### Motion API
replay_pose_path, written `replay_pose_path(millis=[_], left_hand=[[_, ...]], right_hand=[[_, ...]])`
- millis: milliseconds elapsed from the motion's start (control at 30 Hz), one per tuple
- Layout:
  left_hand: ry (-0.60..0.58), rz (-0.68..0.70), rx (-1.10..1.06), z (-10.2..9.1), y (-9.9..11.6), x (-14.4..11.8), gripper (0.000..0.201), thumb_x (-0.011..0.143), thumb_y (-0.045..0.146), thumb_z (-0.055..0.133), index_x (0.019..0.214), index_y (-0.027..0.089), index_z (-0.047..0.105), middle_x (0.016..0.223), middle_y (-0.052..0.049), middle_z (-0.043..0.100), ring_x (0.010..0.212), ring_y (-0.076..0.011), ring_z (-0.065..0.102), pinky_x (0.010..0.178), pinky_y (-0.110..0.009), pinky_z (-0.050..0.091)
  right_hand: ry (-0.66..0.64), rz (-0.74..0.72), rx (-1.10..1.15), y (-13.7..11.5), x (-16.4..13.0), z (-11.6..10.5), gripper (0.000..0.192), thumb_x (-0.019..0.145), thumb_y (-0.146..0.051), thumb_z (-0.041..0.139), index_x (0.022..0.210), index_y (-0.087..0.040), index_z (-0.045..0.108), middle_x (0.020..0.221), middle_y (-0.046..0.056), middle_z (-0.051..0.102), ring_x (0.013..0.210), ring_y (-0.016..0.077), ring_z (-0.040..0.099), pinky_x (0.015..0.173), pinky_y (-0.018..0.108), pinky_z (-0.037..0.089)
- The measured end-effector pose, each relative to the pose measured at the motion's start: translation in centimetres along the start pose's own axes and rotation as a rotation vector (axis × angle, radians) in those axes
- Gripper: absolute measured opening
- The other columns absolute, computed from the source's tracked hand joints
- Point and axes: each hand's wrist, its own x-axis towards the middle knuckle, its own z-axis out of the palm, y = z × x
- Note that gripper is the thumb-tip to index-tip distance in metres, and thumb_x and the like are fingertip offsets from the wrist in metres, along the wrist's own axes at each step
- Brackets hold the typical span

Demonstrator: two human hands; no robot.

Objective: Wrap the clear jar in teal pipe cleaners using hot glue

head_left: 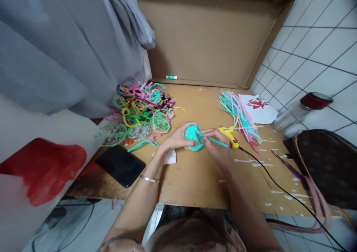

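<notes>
My left hand (175, 137) cups a clear ball wrapped in teal strips (193, 136) over the middle of the wooden table (195, 177). My right hand (216, 146) pinches a loose teal strip (219, 143) that runs from the ball toward the right. Just right of my fingers, a yellow glue gun (229, 134) lies on the table with its black cord (279, 187) trailing to the lower right.
A heap of coloured strips (142, 103) and several clear wrapped balls (139, 129) lie at the left. A bundle of straight strips (240, 112), a printed paper (258, 108) and a red-lidded jar (301, 112) sit at the right. A black phone (120, 165), a brown bag (326, 166) and a cardboard box (212, 36) border the table.
</notes>
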Motion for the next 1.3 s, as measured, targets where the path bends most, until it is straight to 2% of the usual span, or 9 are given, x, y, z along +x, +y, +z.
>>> replay_pose_path(millis=[467,633,933,1300], left_hand=[[-0.003,0.004,-0.02,-0.11,-0.09,-0.04,0.072,0.06,0.025,0.074,0.128,0.02,0.052,0.133,-0.009,0.055,0.12,-0.0272,0.055,0.106,-0.043,0.042],[-0.009,0.006,-0.014,-0.11,-0.3,-0.06,0.074,0.06,0.026,0.074,0.13,0.019,0.051,0.134,-0.01,0.054,0.121,-0.0272,0.055,0.106,-0.042,0.043],[-0.012,0.022,0.027,-0.17,-0.55,0.02,0.073,0.061,0.026,0.074,0.13,0.02,0.051,0.132,-0.008,0.056,0.119,-0.0267,0.055,0.107,-0.042,0.043],[-0.029,0.012,0.02,-0.31,-0.39,-0.12,0.075,0.062,0.029,0.074,0.132,0.019,0.049,0.132,-0.009,0.055,0.119,-0.0276,0.055,0.105,-0.042,0.044]], right_hand=[[-0.085,-0.226,-0.151,0.22,-0.04,-0.19,0.012,0.08,-0.012,0.056,0.076,-0.024,0.057,0.082,0.002,0.072,0.079,0.0173,0.068,0.074,0.037,0.053],[-0.118,-0.223,-0.207,0.22,-0.17,-0.27,0.012,0.079,-0.013,0.055,0.077,-0.024,0.057,0.084,0.001,0.073,0.081,0.0182,0.067,0.078,0.038,0.052],[-0.106,-0.314,-0.193,0.62,-0.29,-0.22,0.016,0.078,-0.009,0.057,0.08,-0.024,0.057,0.085,0.0,0.072,0.081,0.0176,0.066,0.077,0.036,0.049],[-0.12,-0.313,-0.213,0.27,-0.32,-0.1,0.018,0.079,-0.008,0.056,0.08,-0.025,0.056,0.085,0.0,0.072,0.082,0.0188,0.065,0.076,0.038,0.049]])
